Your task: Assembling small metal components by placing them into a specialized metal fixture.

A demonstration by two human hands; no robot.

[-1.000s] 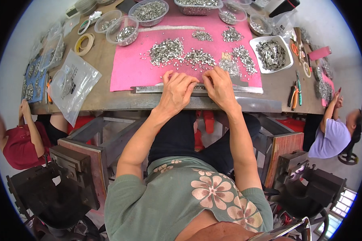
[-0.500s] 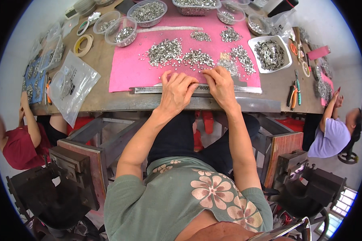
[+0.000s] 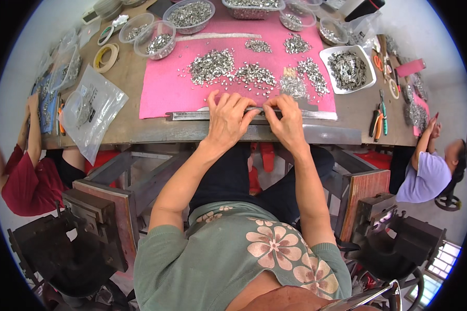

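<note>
Both my hands are at a long metal rail along the front edge of a pink mat. My left hand rests over the rail, thumb and forefinger closed at its middle. Close beside it, my right hand has its thumb and fingertips pinched at the rail. Anything between the fingertips is too small or hidden to name. Just beyond my hands lie loose heaps of small shiny metal pieces, a large heap and a smaller heap. A cluster of thin silvery pieces lies beyond my right hand.
A white dish of metal pieces stands right of the mat, with pliers nearby. Clear tubs line the back. Tape and a plastic bag lie left. Co-workers sit at left and right.
My right hand has drawn back toward me, from the mat beyond the rail down to the rail. My left hand stays nearly in place. The left co-worker's arms have shifted.
</note>
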